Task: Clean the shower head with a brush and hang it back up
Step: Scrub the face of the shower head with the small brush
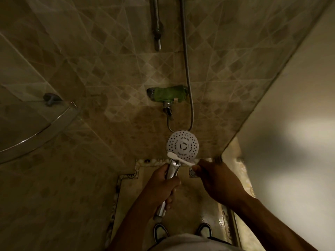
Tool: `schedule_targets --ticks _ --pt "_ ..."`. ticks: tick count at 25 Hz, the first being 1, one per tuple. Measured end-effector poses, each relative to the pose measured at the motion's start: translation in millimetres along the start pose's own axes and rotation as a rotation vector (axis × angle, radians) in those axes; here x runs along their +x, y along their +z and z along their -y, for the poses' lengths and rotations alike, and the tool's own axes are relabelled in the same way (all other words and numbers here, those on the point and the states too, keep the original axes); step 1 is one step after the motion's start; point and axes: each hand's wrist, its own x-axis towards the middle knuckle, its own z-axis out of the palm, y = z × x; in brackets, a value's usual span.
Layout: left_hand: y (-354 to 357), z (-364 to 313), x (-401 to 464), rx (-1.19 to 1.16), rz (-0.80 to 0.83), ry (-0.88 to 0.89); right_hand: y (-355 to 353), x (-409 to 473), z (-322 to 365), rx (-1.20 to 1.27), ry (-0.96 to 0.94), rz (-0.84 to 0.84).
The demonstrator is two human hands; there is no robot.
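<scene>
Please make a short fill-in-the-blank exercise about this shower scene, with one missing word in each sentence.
1. The left hand grips the shower head by its chrome ____.
2. The right hand holds a white ____ against the spray face.
3. A ____ cloth is wrapped around the wall tap.
4. The spray face points toward the ____.

Missing words: handle; brush; green; camera

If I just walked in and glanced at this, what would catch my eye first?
Most likely the round white shower head, bright against the dim tiled wall in the middle of the view. The left hand grips its chrome handle, while the right hand pinches a white toothbrush laid across the lower edge of its face. Above them, a green cloth is wrapped around the wall tap.
</scene>
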Motion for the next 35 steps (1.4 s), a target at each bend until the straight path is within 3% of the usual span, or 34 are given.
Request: schedule_targets --ticks 24,35 --pt "-5 -2 1 -0.061 -0.009 -0.005 0 -4 3 0.007 0.016 -0.005" --pt "1 1 -5 0.085 0.014 0.03 -7 -2 -1 0.036 -0.036 0.003"
